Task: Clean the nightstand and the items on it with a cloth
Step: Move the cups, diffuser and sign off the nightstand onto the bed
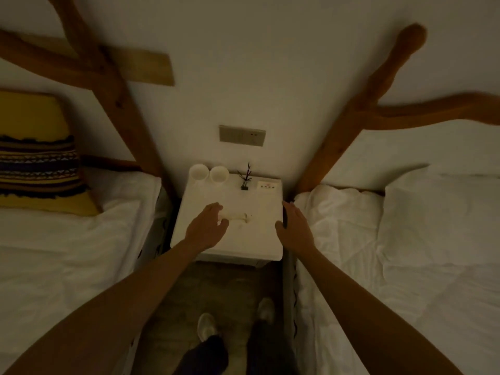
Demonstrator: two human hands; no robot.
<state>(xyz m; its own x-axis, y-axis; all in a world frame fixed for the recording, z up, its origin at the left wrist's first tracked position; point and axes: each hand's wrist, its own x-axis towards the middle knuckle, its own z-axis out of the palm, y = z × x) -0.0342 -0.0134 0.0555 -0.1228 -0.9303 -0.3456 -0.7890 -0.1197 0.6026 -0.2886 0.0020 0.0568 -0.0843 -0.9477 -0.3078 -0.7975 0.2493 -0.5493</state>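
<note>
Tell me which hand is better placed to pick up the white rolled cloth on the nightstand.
Left. The left hand hovers at one end of the rolled cloth, its fingers curled beside it. The right hand is at the nightstand's right edge, apart from the cloth.

A: The room is dim, with a yellowish cast; the white surface [230, 234] is the palest patch.

B: Details look soft and grainy, and the wide lens bends the edges outward.

Left hand [207, 224] fingers curled; right hand [293, 226] flat.
</note>
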